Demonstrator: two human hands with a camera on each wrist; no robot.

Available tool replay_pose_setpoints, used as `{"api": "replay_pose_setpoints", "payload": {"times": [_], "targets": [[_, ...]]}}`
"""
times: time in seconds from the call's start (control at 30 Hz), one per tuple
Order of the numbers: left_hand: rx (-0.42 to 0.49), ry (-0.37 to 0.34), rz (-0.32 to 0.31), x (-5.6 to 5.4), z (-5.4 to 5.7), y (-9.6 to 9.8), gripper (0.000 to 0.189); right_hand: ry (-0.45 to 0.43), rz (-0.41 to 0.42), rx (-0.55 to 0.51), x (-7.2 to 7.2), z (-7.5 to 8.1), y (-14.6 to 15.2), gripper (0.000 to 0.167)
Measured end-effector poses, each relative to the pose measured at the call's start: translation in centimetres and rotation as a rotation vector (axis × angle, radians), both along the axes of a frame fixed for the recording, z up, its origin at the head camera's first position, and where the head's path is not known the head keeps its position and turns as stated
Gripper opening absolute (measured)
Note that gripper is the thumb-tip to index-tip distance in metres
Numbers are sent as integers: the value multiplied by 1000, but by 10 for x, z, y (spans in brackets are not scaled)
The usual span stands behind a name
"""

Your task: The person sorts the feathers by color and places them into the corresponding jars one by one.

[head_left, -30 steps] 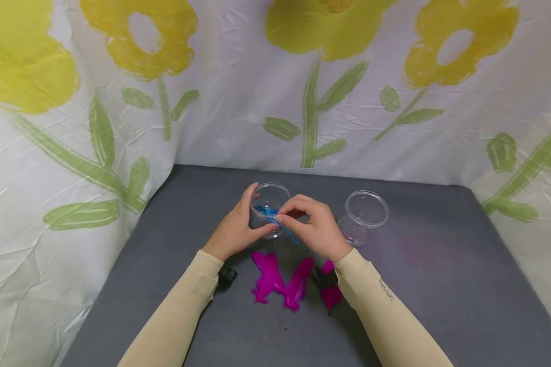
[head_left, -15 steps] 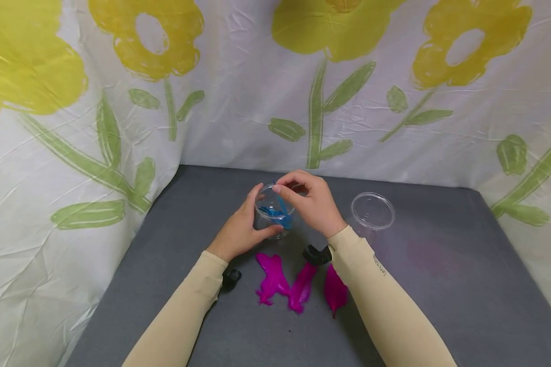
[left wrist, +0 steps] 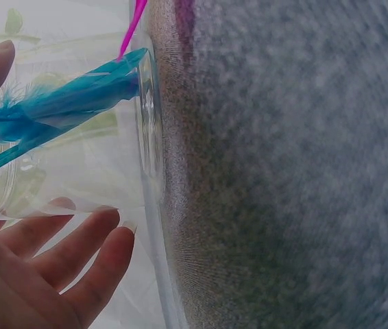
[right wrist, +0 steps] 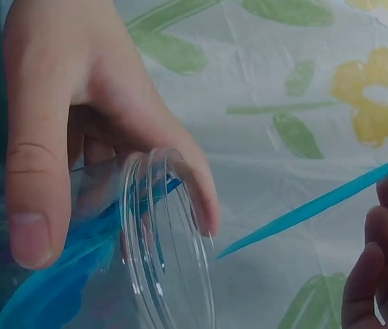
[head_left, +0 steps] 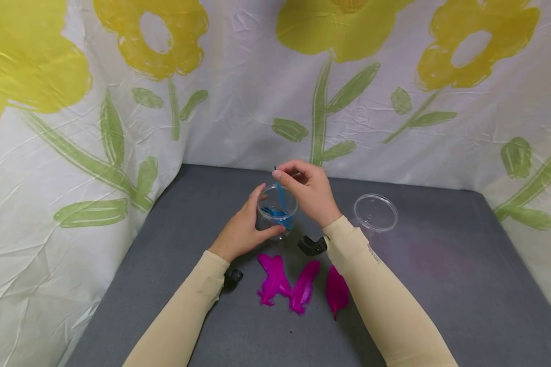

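Observation:
My left hand [head_left: 241, 229] grips a clear plastic jar [head_left: 264, 223], thumb on the near side and fingers on the far side. Several blue feathers [head_left: 275, 214] lie inside it, also seen through its wall in the left wrist view as a bundle of blue feathers [left wrist: 64, 103]. Above the jar's open mouth, my right hand [head_left: 309, 191] pinches a single blue feather [head_left: 280, 196] by its dark quill end. The right wrist view shows this feather [right wrist: 310, 209] with its lower tip just outside the rim [right wrist: 204, 274].
Magenta feathers lie on the grey table in front: an overlapping clump [head_left: 273, 279], a single magenta feather [head_left: 305, 285] and another magenta feather [head_left: 337, 291] beside my right sleeve. A second clear jar [head_left: 376, 229] stands at the right, partly behind that sleeve. A flower-patterned cloth [head_left: 239, 137] hangs behind.
The right hand has risen from the jar's near rim to above its mouth, lifting the pinched feather upright. The bundled feathers now sit lower in the jar. The left hand keeps its hold.

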State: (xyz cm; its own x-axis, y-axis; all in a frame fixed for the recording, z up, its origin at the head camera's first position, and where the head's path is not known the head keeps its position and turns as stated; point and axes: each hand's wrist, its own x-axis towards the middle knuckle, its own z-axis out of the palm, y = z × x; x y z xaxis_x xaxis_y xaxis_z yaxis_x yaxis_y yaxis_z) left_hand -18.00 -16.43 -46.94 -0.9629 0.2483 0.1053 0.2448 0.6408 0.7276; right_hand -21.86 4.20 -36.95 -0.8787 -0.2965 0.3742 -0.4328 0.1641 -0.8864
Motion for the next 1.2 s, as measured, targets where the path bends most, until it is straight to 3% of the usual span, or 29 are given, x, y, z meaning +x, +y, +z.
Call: {"api": "replay_pose_setpoints", "payload": {"times": [0.37,1.2], "targets": [[-5,5,-1,0,-3,-1,115,57,11,28,-7,-7,-7,14],[1,9,-15,-1,-1,-2,115,46,10,180,-8,-28,-4,16]]}}
